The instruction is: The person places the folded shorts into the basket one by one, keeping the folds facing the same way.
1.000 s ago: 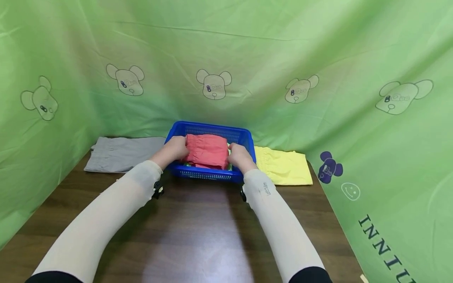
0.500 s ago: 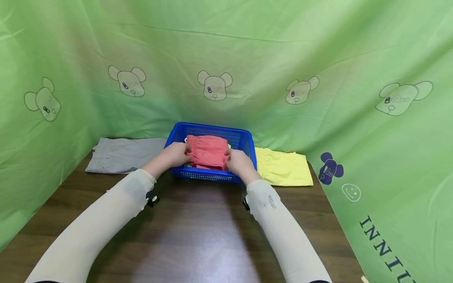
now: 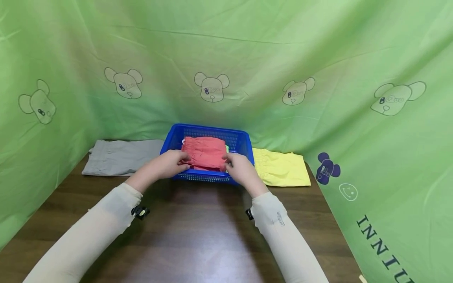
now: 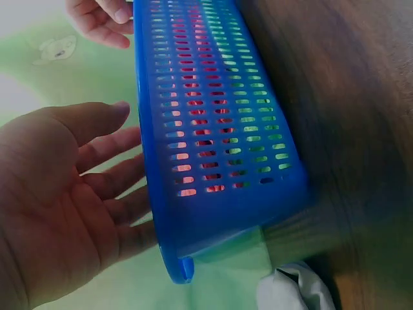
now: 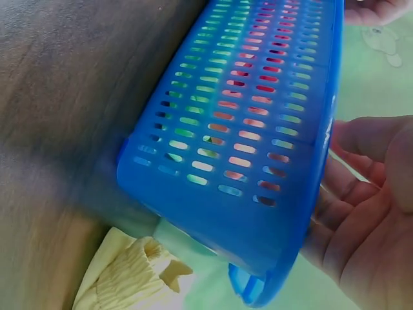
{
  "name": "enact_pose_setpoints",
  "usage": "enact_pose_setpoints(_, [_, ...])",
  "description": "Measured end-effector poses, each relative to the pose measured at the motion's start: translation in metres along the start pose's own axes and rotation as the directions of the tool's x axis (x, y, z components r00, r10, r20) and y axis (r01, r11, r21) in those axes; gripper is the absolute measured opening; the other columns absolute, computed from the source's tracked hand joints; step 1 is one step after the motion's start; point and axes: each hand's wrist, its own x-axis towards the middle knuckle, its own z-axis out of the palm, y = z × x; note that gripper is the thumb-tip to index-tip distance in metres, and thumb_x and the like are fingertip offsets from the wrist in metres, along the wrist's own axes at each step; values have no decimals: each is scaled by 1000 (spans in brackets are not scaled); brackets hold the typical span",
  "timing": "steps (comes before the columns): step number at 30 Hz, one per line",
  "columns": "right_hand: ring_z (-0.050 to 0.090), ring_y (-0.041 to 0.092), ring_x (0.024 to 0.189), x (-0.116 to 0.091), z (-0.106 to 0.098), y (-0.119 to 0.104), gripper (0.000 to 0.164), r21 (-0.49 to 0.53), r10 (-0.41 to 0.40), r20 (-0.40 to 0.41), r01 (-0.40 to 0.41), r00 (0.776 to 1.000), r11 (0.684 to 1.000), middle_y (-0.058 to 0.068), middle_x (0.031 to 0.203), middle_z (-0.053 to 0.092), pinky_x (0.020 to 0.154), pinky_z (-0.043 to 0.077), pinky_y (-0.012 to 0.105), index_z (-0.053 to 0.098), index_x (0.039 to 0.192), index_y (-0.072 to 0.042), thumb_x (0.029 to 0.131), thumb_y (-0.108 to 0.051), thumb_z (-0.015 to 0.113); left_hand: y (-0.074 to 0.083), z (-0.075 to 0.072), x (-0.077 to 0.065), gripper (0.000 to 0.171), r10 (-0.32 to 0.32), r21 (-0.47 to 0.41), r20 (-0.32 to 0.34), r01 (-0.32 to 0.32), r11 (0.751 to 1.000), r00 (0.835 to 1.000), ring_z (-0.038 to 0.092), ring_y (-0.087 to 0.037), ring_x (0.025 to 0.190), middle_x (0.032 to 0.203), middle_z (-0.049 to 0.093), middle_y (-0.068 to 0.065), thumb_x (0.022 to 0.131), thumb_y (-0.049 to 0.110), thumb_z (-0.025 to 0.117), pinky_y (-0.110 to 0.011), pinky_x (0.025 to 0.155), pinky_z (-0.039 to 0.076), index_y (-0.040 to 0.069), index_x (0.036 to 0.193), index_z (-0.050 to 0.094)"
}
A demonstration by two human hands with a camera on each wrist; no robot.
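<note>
A blue plastic basket (image 3: 212, 128) stands on the table with a folded red garment (image 3: 205, 152), gathered along one edge, lying on other cloth inside. Green shows through the slots of the basket wall (image 4: 213, 223) in the left wrist view. My left hand (image 3: 169, 163) is over the front left rim, fingers loosely extended beside the garment's left edge. At the garment's right edge is my right hand (image 3: 241, 168), its fingers loosely bent and reaching past the rim. Basket wall hides part of the fingers in both wrist views; I cannot tell whether they touch the cloth.
Left of the basket lies a folded grey garment (image 3: 122, 158). A folded yellow garment (image 3: 283, 169) with a gathered waistband lies to the right. Behind and at both sides hangs a green curtain (image 3: 247, 47) with bear prints. The brown wooden table (image 3: 198, 232) extends in front.
Both hands have drawn back toward the front rim from the garment's sides, and their fingers have loosened. The red garment stays in the basket, lying slightly flatter.
</note>
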Motion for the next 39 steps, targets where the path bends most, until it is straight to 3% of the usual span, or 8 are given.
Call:
enact_pose_setpoints(5, [69, 21, 106, -11, -2, -2, 22, -33, -55, -45, 54, 997, 998, 5, 118, 73, 95, 55, 41, 72, 120, -11, 99, -13, 64, 13, 0, -17, 29, 131, -27, -42, -132, 991, 991, 66, -26, 115, 119, 72, -8, 99, 24, 69, -48, 101, 52, 7, 123, 72])
enact_pose_setpoints(13, [69, 20, 109, -32, -3, -2, 21, -51, -120, -133, 115, 984, 992, 3, 114, 73, 95, 56, 40, 74, 118, -13, 99, -11, 65, 37, 1, -45, 23, 296, -11, -99, -299, 954, 950, 63, -14, 116, 120, 69, 5, 99, 26, 69, -41, 103, 52, 19, 122, 71])
enact_pose_setpoints(22, [69, 17, 105, -49, -5, -5, 21, -78, -212, -255, 199, 943, 977, -1, 111, 73, 91, 58, 36, 75, 116, -15, 97, -9, 67, 43, 10, -66, 23, 311, 18, -82, -310, 950, 947, 61, -14, 118, 120, 68, 6, 100, 24, 68, -40, 104, 51, 19, 122, 70])
enact_pose_setpoints(28, [69, 16, 98, -58, 1, -11, 19, -150, -337, -310, 304, 889, 941, -2, 103, 73, 84, 59, 34, 75, 112, -16, 95, -10, 69, 43, 17, -77, 23, 290, 18, -63, -289, 957, 955, 62, -13, 117, 120, 68, 7, 100, 25, 68, -41, 102, 52, 21, 122, 70])
enact_pose_setpoints(31, [69, 17, 96, -61, 4, -14, 18, -155, -370, -315, 337, 874, 929, -2, 101, 73, 84, 58, 34, 74, 111, -15, 94, -10, 70, 42, 19, -83, 23, 275, 14, -55, -274, 961, 960, 62, -13, 117, 120, 68, 8, 99, 26, 69, -41, 101, 53, 23, 122, 70])
enact_pose_setpoints(39, [69, 15, 101, -67, 12, -20, 18, -135, -368, -228, 346, 901, 929, -2, 107, 74, 87, 58, 33, 73, 114, -16, 96, -15, 70, 26, 18, -98, 19, 284, 73, -70, -279, 958, 956, 62, -12, 114, 117, 68, 10, 99, 24, 70, -40, 98, 54, 24, 118, 71])
